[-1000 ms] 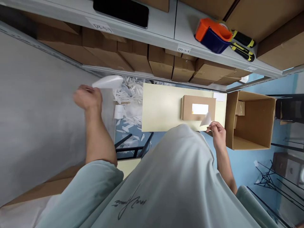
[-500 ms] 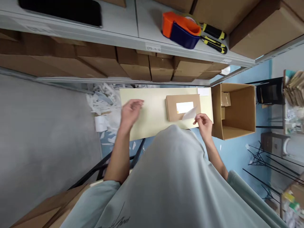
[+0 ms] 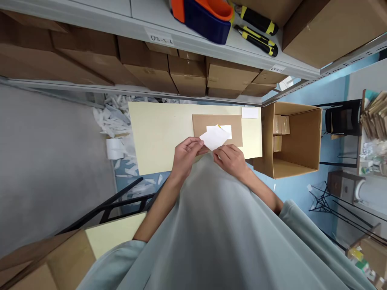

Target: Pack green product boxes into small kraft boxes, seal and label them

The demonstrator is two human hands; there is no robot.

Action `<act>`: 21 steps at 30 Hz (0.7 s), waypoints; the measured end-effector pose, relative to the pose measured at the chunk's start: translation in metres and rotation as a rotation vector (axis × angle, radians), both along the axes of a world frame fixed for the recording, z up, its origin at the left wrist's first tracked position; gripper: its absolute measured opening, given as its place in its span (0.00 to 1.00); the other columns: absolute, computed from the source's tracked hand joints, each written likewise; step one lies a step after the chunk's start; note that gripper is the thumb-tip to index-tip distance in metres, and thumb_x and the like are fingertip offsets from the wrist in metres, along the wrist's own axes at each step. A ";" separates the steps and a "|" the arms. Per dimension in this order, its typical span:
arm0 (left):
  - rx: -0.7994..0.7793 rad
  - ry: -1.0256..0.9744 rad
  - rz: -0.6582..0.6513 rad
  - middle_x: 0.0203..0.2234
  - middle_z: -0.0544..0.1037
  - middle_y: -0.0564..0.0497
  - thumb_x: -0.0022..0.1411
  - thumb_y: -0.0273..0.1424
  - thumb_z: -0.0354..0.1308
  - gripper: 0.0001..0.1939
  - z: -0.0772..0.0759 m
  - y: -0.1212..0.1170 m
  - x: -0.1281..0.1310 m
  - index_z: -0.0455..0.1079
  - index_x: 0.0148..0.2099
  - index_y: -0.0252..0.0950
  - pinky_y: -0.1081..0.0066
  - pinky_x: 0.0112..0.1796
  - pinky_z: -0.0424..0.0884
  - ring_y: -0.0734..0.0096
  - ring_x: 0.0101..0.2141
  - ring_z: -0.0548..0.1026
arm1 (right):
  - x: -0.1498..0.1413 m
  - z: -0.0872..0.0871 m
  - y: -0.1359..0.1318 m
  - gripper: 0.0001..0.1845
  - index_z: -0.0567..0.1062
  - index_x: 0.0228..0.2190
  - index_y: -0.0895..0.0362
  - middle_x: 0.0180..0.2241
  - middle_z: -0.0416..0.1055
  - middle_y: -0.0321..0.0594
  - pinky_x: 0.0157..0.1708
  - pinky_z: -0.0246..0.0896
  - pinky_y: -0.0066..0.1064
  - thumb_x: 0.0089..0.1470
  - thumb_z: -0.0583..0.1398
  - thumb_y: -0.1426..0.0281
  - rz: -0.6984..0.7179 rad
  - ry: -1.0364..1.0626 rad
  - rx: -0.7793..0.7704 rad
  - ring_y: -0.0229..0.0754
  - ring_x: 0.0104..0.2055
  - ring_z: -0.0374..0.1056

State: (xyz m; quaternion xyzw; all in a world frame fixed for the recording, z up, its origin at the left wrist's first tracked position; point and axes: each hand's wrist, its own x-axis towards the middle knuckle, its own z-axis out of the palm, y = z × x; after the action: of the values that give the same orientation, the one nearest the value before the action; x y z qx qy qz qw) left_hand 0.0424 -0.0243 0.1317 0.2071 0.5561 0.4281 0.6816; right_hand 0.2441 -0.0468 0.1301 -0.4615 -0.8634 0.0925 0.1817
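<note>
A small sheet of white paper (image 3: 214, 139), tilted with a corner upward, is pinched by its edges between my two hands. My left hand (image 3: 185, 158) has thumb and fingers closed on its left corner, and my right hand (image 3: 232, 160) grips the lower right edge. Just beyond lies a flat brown cardboard box (image 3: 218, 120) on a cream tabletop (image 3: 160, 137). A white label (image 3: 227, 131) on the box is partly covered by the paper in this view. Near the tabletop's far right corner lies another white slip (image 3: 250, 113).
A large open carton (image 3: 298, 145) stands right of the tabletop with small boxes (image 3: 281, 125) inside. Above the far edge runs a shelf (image 3: 115, 20) bearing a tape dispenser (image 3: 205, 20) and cutters (image 3: 256, 40). Paper scraps (image 3: 111, 117) and a white roll (image 3: 115, 149) lie left.
My left hand has moved right and now grips the paper too. My right hand has drawn the paper left and nearer to me. The view has shifted closer to the shelf.
</note>
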 end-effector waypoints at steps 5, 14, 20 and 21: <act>0.005 0.137 0.057 0.29 0.80 0.53 0.53 0.44 0.76 0.18 -0.007 0.002 0.027 0.75 0.37 0.40 0.59 0.44 0.86 0.64 0.34 0.83 | 0.015 -0.011 -0.005 0.12 0.83 0.42 0.52 0.39 0.83 0.40 0.45 0.70 0.36 0.78 0.59 0.69 0.007 0.137 -0.249 0.41 0.38 0.76; 0.026 0.219 0.135 0.33 0.80 0.52 0.54 0.45 0.74 0.18 -0.007 -0.003 0.066 0.74 0.37 0.41 0.62 0.41 0.86 0.65 0.36 0.81 | 0.066 -0.023 0.005 0.20 0.83 0.35 0.52 0.37 0.83 0.40 0.38 0.70 0.36 0.63 0.68 0.48 -0.646 0.905 -1.065 0.40 0.30 0.74; 0.008 0.223 0.119 0.28 0.75 0.55 0.52 0.44 0.76 0.18 -0.002 -0.008 0.087 0.75 0.35 0.41 0.64 0.39 0.86 0.68 0.33 0.78 | 0.079 -0.027 0.020 0.22 0.84 0.32 0.53 0.37 0.81 0.38 0.42 0.70 0.38 0.52 0.75 0.47 -0.728 1.194 -1.232 0.37 0.30 0.69; 0.005 0.224 0.115 0.29 0.75 0.55 0.52 0.45 0.76 0.18 -0.001 -0.008 0.090 0.75 0.35 0.41 0.65 0.39 0.86 0.68 0.34 0.78 | 0.080 -0.028 0.021 0.22 0.84 0.33 0.53 0.37 0.81 0.38 0.42 0.70 0.38 0.51 0.75 0.48 -0.726 1.230 -1.244 0.37 0.30 0.69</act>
State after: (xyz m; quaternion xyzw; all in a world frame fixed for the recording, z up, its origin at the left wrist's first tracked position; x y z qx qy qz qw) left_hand 0.1322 -0.0326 0.1305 0.2233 0.6385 0.4419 0.5892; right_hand 0.3242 -0.0258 0.1026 -0.5862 -0.2156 0.7012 0.3439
